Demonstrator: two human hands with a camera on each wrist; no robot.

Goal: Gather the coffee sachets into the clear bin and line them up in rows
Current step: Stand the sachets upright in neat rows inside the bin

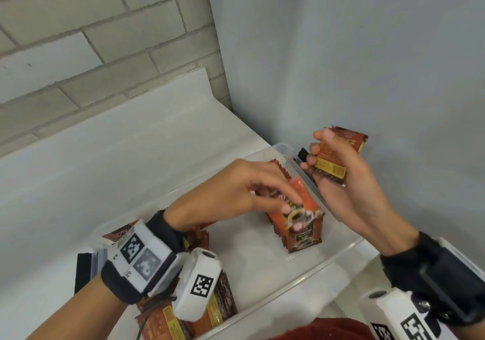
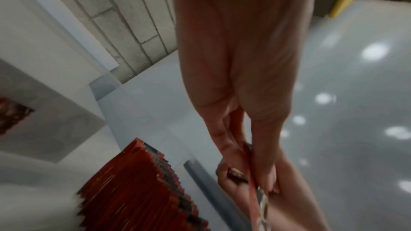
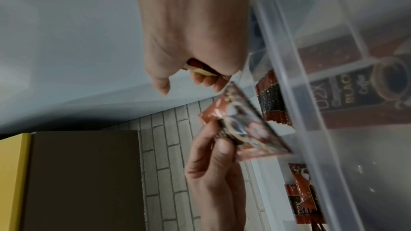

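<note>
The clear bin lies on the white counter. Inside it a row of upright red-brown coffee sachets stands near the far right wall. My left hand pinches one sachet by its top at the front of that row; the right wrist view shows the same sachet between thumb and fingers. My right hand hovers over the bin's right rim and grips a small stack of sachets. More sachets lie loose in the bin's near left corner, partly hidden by my wrist camera.
A grey wall rises close behind the bin on the right, a brick wall at the back. The white counter stretches left of the bin. A black object sits by the bin's left end.
</note>
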